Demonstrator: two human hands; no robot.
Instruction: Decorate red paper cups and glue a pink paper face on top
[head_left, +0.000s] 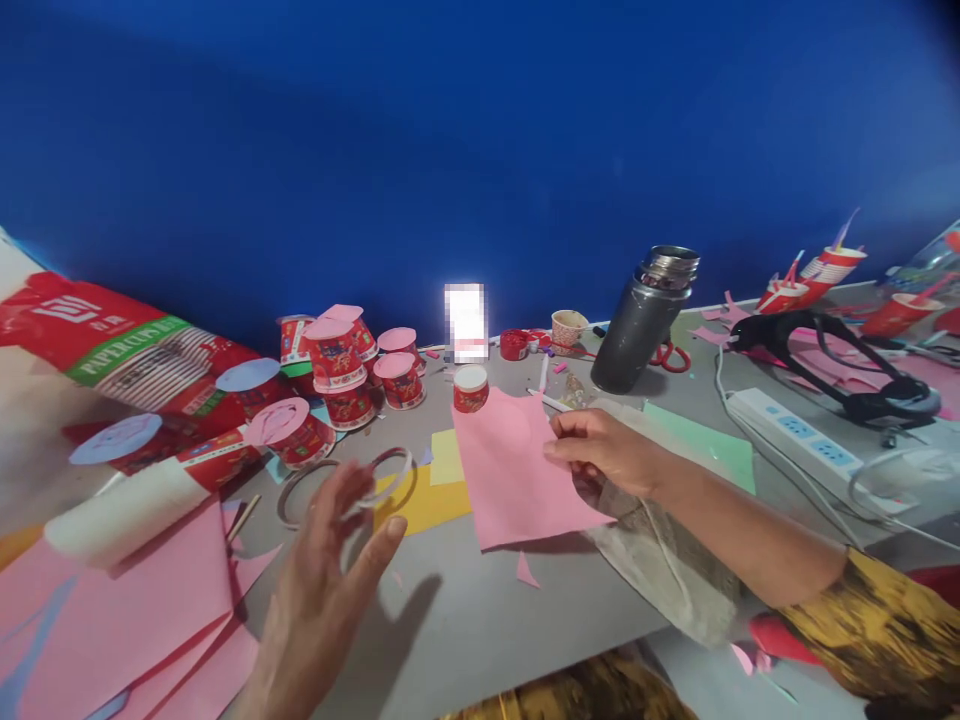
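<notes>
My right hand [611, 452] pinches the right edge of a pink paper sheet [517, 490], with thumb and fingers pressed together. The sheet's upper edge is curved and cut unevenly. My left hand [322, 580] is raised over the table at the left, fingers apart and holding nothing. Close behind it lie a roll of clear tape [409, 470] and a brownish ring [285, 500], partly hidden by the fingers. A small red paper cup [471, 398] with a pale top stands just beyond the sheet. Yellow paper [431, 505] lies to the sheet's left.
Red cups with pink paper tops [337, 355] stand stacked at the left, beside a bag of paper cups [142, 340]. Pink sheets [150, 620] lie front left. A dark flask [641, 325], red-handled scissors [673, 358], a power strip [799, 430] and a black headset [847, 370] are rightward.
</notes>
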